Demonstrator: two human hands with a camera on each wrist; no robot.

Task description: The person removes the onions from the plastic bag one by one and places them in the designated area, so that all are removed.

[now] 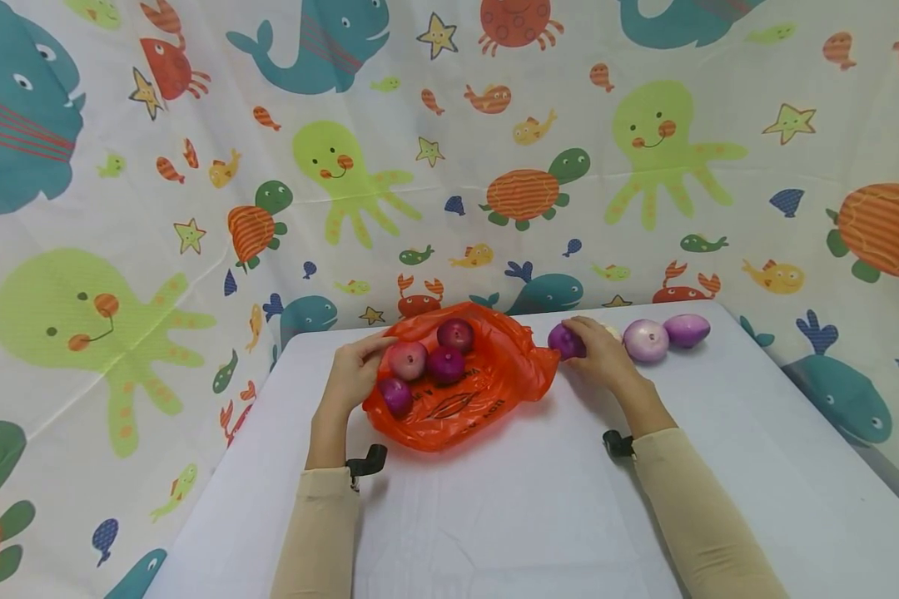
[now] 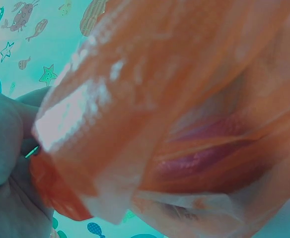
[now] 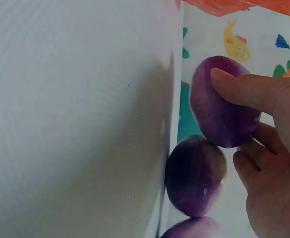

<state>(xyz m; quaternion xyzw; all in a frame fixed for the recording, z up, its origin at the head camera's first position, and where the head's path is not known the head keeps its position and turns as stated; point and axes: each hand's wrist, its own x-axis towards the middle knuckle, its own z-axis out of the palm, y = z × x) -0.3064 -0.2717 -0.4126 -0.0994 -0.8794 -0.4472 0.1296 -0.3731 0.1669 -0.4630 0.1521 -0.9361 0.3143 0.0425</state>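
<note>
My left hand pinches the left rim of an orange-red plastic bag, which lies spread with its mouth facing me. Several onions, pink to deep purple, sit inside it; a pale pink onion is beside my left fingers. The left wrist view is mostly filled by the bag's film. Right of the bag, my right hand holds a purple onion between thumb and fingers, level with the bag's right end. In the right wrist view another purple onion sits just below the held one.
Toward the back right of the white table stand a pale violet onion and a purple onion, side by side near the far edge. A curtain with sea animals hangs behind and to the left.
</note>
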